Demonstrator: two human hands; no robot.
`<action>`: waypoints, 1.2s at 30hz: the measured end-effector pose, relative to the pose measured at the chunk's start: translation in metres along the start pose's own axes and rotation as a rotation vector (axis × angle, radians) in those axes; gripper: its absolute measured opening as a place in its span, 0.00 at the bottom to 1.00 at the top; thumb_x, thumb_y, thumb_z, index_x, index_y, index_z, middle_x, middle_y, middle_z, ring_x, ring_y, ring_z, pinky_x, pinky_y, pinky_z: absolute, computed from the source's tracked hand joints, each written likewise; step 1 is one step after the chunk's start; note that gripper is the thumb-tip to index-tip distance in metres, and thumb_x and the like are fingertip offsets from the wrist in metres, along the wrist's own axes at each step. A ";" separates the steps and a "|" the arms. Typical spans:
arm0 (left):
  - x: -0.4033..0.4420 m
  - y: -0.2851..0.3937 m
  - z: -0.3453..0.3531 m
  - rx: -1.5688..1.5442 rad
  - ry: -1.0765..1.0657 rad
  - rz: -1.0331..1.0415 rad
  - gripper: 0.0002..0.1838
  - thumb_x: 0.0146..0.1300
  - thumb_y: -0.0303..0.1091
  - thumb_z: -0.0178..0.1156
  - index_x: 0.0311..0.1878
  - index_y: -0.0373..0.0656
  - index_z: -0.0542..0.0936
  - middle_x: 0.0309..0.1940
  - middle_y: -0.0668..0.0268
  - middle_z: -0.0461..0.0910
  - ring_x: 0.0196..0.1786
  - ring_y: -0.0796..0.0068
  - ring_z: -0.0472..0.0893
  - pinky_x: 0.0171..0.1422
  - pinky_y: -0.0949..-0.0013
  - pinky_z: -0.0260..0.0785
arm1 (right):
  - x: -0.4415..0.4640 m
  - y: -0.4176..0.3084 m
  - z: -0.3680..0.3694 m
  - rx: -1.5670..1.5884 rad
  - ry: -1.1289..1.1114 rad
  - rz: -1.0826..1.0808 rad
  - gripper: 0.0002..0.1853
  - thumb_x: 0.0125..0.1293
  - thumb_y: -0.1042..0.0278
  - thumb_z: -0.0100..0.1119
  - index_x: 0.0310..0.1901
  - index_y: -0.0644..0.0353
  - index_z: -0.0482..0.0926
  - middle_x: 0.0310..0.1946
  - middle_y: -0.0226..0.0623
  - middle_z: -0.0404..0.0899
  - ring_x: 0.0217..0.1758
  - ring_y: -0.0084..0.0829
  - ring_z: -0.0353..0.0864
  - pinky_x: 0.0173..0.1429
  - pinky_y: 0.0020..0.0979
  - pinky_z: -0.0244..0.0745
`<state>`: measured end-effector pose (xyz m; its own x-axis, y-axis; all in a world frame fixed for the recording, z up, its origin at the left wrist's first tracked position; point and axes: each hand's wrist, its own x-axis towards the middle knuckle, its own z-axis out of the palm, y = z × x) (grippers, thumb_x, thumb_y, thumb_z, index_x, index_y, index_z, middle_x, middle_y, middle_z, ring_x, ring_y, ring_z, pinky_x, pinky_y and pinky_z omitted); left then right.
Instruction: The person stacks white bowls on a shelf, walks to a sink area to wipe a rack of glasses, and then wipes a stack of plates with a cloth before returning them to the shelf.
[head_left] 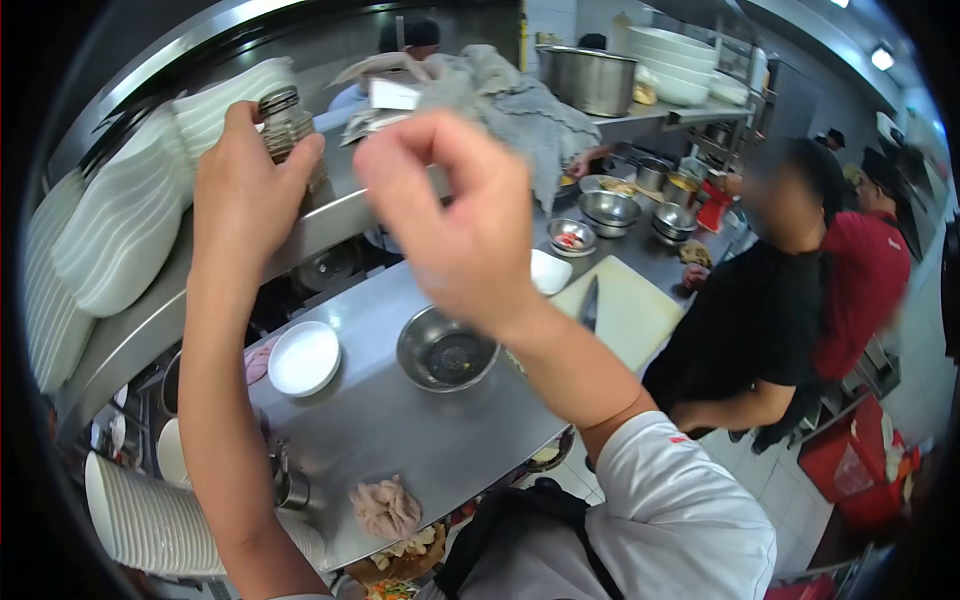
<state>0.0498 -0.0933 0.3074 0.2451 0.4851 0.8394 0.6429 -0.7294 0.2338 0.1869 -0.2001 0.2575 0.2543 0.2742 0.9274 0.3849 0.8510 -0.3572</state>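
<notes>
My left hand [245, 185] is closed around a small glass jar [285, 120] at the upper shelf, its fingers and thumb on either side of it. The jar's contents are hard to make out. My right hand [455, 215] is raised over the steel counter, to the right of the jar and apart from it. Its fingers are curled in and blurred, so anything inside them is hidden. Below my right hand, a steel mixing bowl [447, 350] with a few bits in it stands on the counter. A white bowl [304, 358] sits to its left.
Stacked white dishes [125, 215] line the shelf [330, 222] at left. A knife [590, 305] lies on a cutting board [635, 315]. A crumpled cloth [386, 507] rests near the counter's front. A person in black [750, 300] stands close on the right.
</notes>
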 end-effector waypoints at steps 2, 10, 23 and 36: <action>0.010 0.007 0.013 -0.023 -0.030 -0.002 0.33 0.54 0.48 0.74 0.51 0.30 0.74 0.39 0.41 0.84 0.45 0.44 0.85 0.51 0.54 0.75 | -0.027 0.001 -0.013 -0.053 -0.061 -0.074 0.08 0.66 0.69 0.64 0.38 0.67 0.81 0.32 0.34 0.83 0.35 0.20 0.78 0.41 0.25 0.73; 0.017 0.037 0.003 -0.006 -0.299 -0.207 0.47 0.49 0.53 0.77 0.65 0.29 0.71 0.45 0.46 0.83 0.46 0.62 0.84 0.51 0.63 0.73 | -0.128 -0.014 -0.042 -0.107 -0.135 0.091 0.07 0.60 0.70 0.66 0.36 0.63 0.80 0.31 0.37 0.81 0.33 0.36 0.78 0.43 0.34 0.70; -0.235 0.157 -0.002 -1.289 -0.875 0.311 0.38 0.55 0.41 0.71 0.65 0.32 0.67 0.32 0.61 0.83 0.28 0.79 0.78 0.33 0.78 0.71 | -0.291 -0.123 -0.194 0.242 -0.408 0.348 0.24 0.62 0.46 0.58 0.21 0.57 0.67 0.16 0.31 0.63 0.22 0.42 0.69 0.34 0.38 0.60; -0.496 0.555 0.138 -1.166 -2.142 0.255 0.21 0.62 0.29 0.68 0.57 0.36 0.76 0.35 0.65 0.85 0.33 0.81 0.81 0.38 0.75 0.72 | -0.374 -0.445 -0.520 -0.067 0.403 0.397 0.51 0.50 0.05 0.25 0.17 0.59 0.62 0.16 0.31 0.64 0.23 0.29 0.64 0.27 0.28 0.58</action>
<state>0.3851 -0.6720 -0.0467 0.7641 -0.5396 -0.3535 0.2010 -0.3216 0.9253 0.3818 -0.9145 0.0119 0.7042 0.3636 0.6099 0.2430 0.6837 -0.6881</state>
